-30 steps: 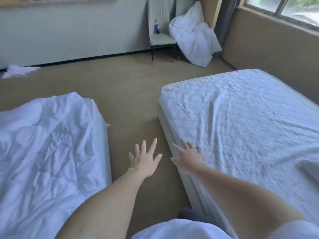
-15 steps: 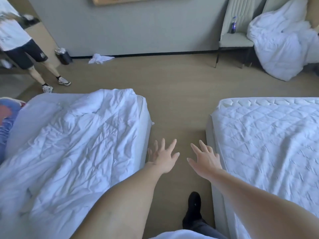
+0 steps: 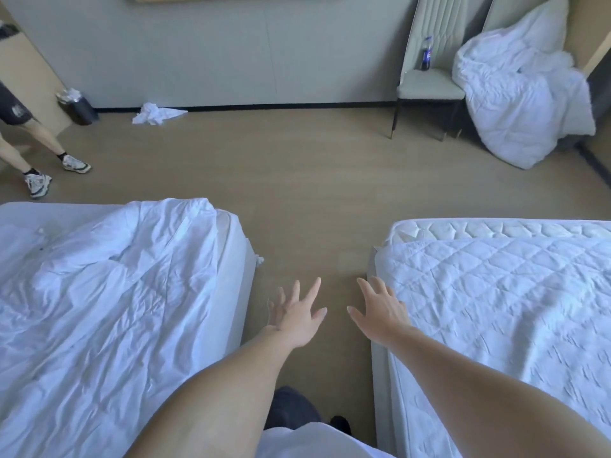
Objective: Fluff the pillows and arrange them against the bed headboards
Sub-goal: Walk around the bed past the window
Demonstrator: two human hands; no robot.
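No pillow clearly in view; nearest candidate is the white bedding heap piled on the far-right chair and spilling to the floor, can't tell if it holds pillows or only a duvet. No headboard visible.

Left hand held out over the floor gap between the 2 beds, fingers spread wide, holding nothing. Right hand same: fingers splayed, empty, just beside the edge of the right bed, contact unclear. Both forearms bare, reaching forward.

Left bed covered with a crumpled white sheet. Right bed stripped to a quilted white mattress pad, mattress end edge showing at the far end.

Wearer's dark trouser leg and black shoe low centre, white shirt hem at bottom edge.

Containers: dark waste bin by the far wall on the left, stuffed with white crumpled material, can't tell what. White cloth bunched on the floor near the wall, right of the bin.

Pale upholstered chair against the far wall; dark drink bottle with blue label stands upright on its seat, label writing too small to read.

Second person at far left edge: legs, dark shorts, white sneakers.
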